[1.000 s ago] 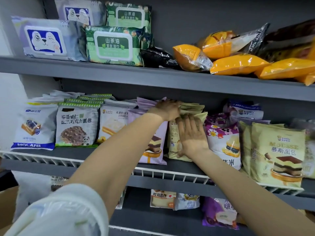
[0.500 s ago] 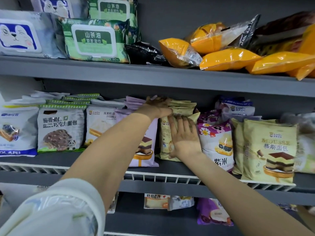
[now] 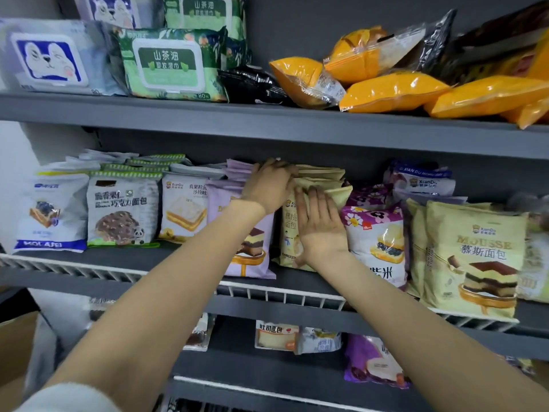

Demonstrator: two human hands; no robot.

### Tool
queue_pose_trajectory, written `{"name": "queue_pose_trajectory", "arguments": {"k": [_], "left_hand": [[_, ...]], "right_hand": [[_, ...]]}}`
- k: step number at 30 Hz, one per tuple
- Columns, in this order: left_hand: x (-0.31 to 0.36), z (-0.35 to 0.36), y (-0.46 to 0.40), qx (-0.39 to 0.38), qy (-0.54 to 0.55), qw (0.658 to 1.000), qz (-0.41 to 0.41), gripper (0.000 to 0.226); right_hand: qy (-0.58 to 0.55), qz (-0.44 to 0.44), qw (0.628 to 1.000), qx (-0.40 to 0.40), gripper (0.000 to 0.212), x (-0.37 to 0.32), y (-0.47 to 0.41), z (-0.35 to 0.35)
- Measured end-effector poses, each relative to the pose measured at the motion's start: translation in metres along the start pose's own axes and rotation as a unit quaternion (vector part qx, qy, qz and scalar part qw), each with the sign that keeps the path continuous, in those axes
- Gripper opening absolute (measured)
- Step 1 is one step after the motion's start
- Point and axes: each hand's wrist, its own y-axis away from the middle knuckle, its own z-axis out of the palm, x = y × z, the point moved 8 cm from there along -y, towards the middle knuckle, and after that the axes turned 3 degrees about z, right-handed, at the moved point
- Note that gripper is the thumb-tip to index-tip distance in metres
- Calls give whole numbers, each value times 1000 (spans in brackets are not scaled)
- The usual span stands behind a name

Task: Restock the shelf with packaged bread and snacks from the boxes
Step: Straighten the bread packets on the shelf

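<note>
Both hands hide the walnut bread packs (image 3: 289, 233): left (image 3: 269, 185) gripping tops, right (image 3: 322, 224) pressed flat.

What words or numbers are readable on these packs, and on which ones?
"MOUSSE" and "慕斯面包": yellow cake pack
"山茶油" and "80": green wipes pack
"XianDu": white sandwich pack
"紫米": purple-flowered pack
"XIAN DU": blue pack
"核桃面包": tan pack under the right hand
Other print is too blurred.
</note>
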Motion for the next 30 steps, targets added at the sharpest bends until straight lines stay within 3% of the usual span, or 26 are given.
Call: {"name": "queue_pose_trajectory", "arguments": {"k": [2,5,9,12,14,16,22,27,30], "left_hand": [[0,-3,16,22,14,999,-25,38],[9,-1,39,36,38,997,-61,50],[50,6,51,-3,65,998,-16,63],[75,17,47,-40,27,999,26,86],[79,27,42,-80,18,997,17,101],[78,36,40,-116,6,993,-5,112],[74,43,45,-96,-1,995,-31,120],[73,43,48,-76,-15,997,-22,115],[76,43,47,-77,-39,996,-17,118]], "right_hand": [[26,-14,998,60,125,0,5,-13],[-12,-36,988,153,99,11,19,-36],[-94,-1,973,211,70,56,42,-54],[-139,48,984,97,75,95,53,-36],[-181,76,980,-20,85,110,58,-11],[-206,79,973,-68,89,112,61,3],[-109,131,985,32,81,104,63,1],[-46,168,984,23,88,102,43,8],[-63,169,983,28,86,103,33,19]]}}
